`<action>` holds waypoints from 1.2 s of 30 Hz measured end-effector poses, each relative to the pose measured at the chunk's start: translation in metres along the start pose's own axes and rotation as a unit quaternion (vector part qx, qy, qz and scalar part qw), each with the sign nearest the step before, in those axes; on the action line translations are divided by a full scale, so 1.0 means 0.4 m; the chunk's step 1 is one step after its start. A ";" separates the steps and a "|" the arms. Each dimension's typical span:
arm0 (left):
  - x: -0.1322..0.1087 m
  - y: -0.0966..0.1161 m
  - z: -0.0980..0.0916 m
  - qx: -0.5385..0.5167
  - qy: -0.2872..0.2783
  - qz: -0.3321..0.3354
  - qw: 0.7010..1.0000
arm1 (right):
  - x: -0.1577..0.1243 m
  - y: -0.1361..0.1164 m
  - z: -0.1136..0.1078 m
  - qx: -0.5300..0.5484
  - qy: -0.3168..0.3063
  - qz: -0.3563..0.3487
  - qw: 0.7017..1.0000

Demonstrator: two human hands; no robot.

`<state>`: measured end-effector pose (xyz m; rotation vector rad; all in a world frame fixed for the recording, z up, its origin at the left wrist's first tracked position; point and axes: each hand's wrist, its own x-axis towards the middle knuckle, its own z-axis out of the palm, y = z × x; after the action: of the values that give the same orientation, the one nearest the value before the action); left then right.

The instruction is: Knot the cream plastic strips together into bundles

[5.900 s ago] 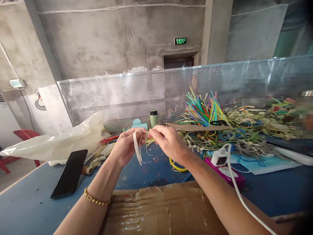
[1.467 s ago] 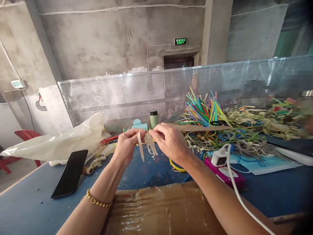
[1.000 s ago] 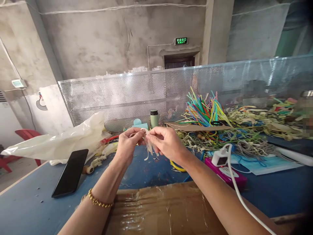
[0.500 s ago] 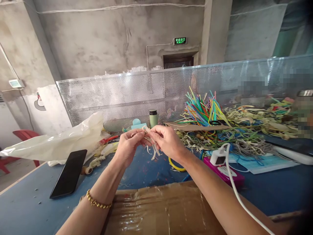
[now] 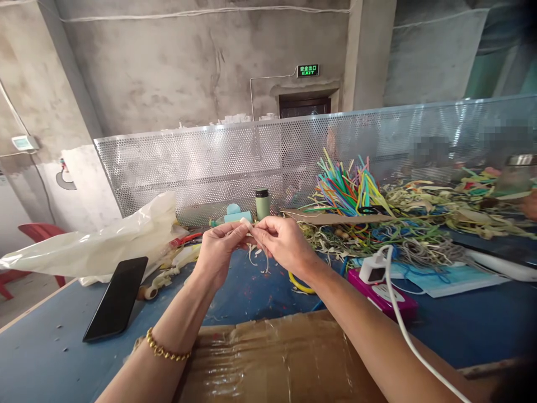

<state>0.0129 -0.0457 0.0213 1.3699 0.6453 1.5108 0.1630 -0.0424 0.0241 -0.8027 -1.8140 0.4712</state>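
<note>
Left hand (image 5: 220, 244), right hand (image 5: 285, 242) both pinching pale strips (image 5: 246, 224) (possibly several), blue tabletop (image 5: 42, 354) around cardboard (image 5: 289, 358), concrete wall (image 5: 146, 67) beyond it

A: Far screen (image 5: 201, 168)?
B: Perforated metal, shiny. Wall (image 5: 146, 67) behind: rough, matt.
A: Near cardboard (image 5: 268, 358)?
B: Creased (glossy streaks on top).
A: Left sheet (image 5: 134, 238)?
B: Glossy plastic film. Pale strip (image 5: 246, 224): looks matt.

Fairly bright, even indoor light with soft shadows; green exit sign (image 5: 307, 70) glows upper centre-right, glare on perforated panel (image 5: 197, 173), plastic sheet (image 5: 109, 238) at left and taped cardboard (image 5: 268, 358) at bottom centre. Wide-angle stretch tilts pillar (image 5: 42, 61) at upper left. Right-hand corners dark, pixelated patches upper right, pale strips (image 5: 246, 224) mid-frame soft.
</note>
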 end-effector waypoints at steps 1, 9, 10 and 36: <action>-0.001 0.001 0.001 -0.001 -0.003 0.000 1.000 | 0.000 -0.002 0.000 -0.003 0.006 0.003 1.000; -0.001 0.002 -0.004 -0.007 -0.023 -0.007 1.000 | -0.001 -0.005 -0.004 0.019 0.008 0.028 0.999; -0.002 0.004 -0.003 -0.007 -0.024 -0.008 1.000 | 0.000 -0.004 -0.005 0.022 0.008 0.029 0.999; 0.004 -0.006 -0.011 0.092 0.040 0.027 0.995 | 0.001 0.012 -0.005 -0.156 0.007 -0.024 0.988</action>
<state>0.0096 -0.0425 0.0190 1.4809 0.8194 1.5879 0.1661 -0.0388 0.0222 -0.9672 -1.9153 0.1502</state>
